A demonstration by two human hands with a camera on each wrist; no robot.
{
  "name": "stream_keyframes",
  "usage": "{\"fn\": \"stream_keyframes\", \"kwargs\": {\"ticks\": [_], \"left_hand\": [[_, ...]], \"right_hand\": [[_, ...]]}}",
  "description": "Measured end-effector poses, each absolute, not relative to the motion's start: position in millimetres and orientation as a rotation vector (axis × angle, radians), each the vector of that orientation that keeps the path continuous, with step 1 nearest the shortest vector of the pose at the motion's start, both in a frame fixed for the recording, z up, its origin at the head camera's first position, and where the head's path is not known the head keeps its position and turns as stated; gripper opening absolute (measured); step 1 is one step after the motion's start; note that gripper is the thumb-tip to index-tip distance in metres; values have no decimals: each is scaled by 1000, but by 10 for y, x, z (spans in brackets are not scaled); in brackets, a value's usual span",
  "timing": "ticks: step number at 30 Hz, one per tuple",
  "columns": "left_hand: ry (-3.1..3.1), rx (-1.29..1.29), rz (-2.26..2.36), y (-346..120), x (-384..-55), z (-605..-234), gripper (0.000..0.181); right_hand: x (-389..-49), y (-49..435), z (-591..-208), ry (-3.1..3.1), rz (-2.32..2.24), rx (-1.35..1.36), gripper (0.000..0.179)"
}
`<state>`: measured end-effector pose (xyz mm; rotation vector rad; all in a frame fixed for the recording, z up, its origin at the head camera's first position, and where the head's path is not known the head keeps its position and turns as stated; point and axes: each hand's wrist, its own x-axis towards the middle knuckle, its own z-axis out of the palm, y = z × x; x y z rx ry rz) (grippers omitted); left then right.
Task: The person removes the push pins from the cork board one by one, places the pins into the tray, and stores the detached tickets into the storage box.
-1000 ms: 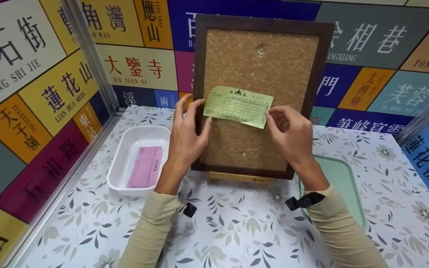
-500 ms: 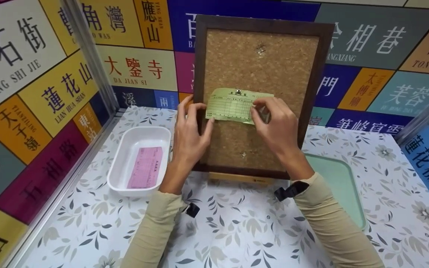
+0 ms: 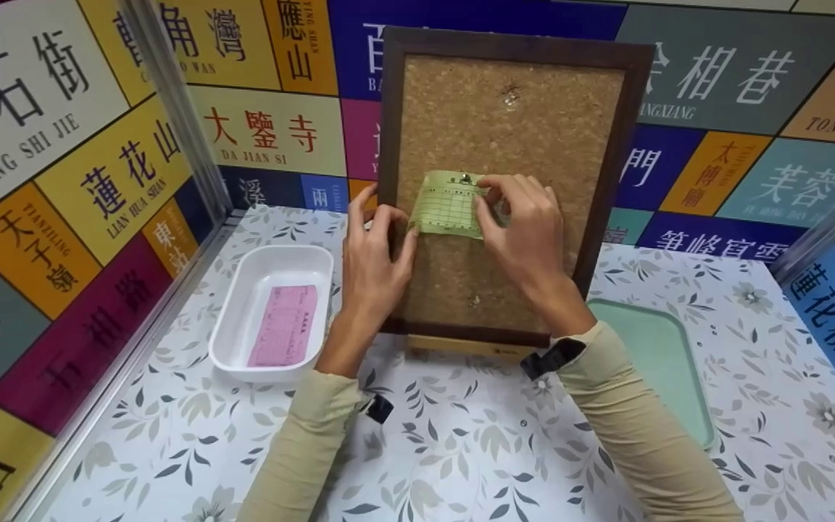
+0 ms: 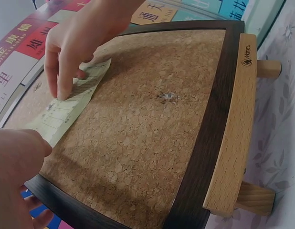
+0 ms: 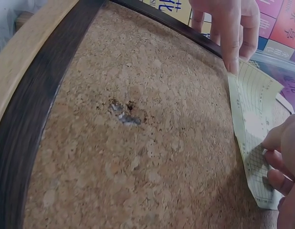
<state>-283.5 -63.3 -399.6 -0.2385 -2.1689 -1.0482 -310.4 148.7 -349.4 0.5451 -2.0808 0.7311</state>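
A green receipt slip [image 3: 449, 206] with printed rows lies across the middle of the framed cork board [image 3: 510, 138]. A small metal pin [image 3: 466, 177] sits at the slip's top edge. My left hand [image 3: 377, 250] is at the board's left side, its thumb and index finger pinching the slip's lower left edge; other fingers reach past the frame. Over the right half of the slip is my right hand [image 3: 526, 228], fingers bent, with index finger and thumb tips at the paper just right of the pin. I cannot tell whether something small is between those tips.
A white tray [image 3: 223, 312] holding a pink slip [image 3: 283, 326] stands to the left. A pale green tray [image 3: 667, 362] lies to the right, partly behind my forearm. A wooden stand [image 3: 464, 348] supports the board. Silvery marks [image 3: 510, 94] show on the cork's upper part.
My right hand has moved left from the slip's right edge to beside the pin, covering the slip's right part. The left edge of the slip has shifted slightly right with my left fingers.
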Motion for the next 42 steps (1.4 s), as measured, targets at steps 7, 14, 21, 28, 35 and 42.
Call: {"fn": "stream_keyframes", "kwargs": {"ticks": [7, 14, 21, 28, 35, 42], "left_hand": [[-2165, -257, -1063, -636, -2828, -3986, 11], [-2148, -280, -1081, -643, -2828, -3989, 12], [-2144, -281, -1127, -646, -2826, -3983, 12], [-2141, -272, -1171, -670, -2810, -3961, 20], [-2116, -295, -1187, -696, -2818, -3962, 18], [-2102, -296, -1173, -713, -2825, -3971, 16]], "right_hand": [[-3106, 1416, -3448, -2079, 774, 517, 14], [-3123, 1363, -3418, -2080, 797, 500, 15], [-3129, 1336, -3400, -2070, 812, 490, 13], [-3137, 1317, -3385, -2059, 790, 504, 12], [-3156, 1312, -3398, -2051, 810, 502, 11], [-3169, 1304, -3406, -2055, 817, 496, 11]]}}
